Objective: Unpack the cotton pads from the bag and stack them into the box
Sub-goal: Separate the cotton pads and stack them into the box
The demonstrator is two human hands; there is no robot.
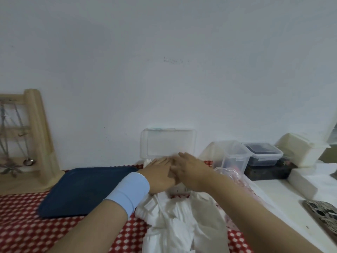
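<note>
Reaching forward, left hand [160, 173] and right hand [192, 172] touching, fingers straight and together. Standing beyond the fingertips, clear box lid [168, 143]; behind the knuckles, white bag [182, 221].

dotted cloth [21, 225] holds blue tray [78, 190] — white bag [182, 221].

A dark blue tray [82, 190] lay on the red dotted cloth [21, 225], wooden jewellery stand [38, 139] behind it, patterned phone [324, 214] far right.

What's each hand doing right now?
Left hand: open, fingers straight, palm down.
Right hand: open, fingers straight, palm down; nothing visibly held.
</note>
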